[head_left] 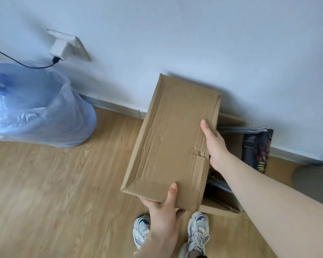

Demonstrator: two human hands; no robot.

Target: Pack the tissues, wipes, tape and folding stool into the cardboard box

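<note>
I hold a flattened brown cardboard box (171,142) in the air above the wooden floor, close to the white wall. My left hand (163,207) grips its near bottom edge, thumb on top. My right hand (215,144) grips its right edge, thumb on the face and fingers behind. The box is creased and has a small tear by my right thumb. No tissues, wipes, tape or folding stool can be made out.
Behind the box, an open cardboard carton (226,205) with dark items stands on the floor beside a dark patterned bag (256,149). A blue water jug in a clear plastic bag (34,107) stands at left. A charger (59,49) sits in a wall socket. My shoes (198,233) are below.
</note>
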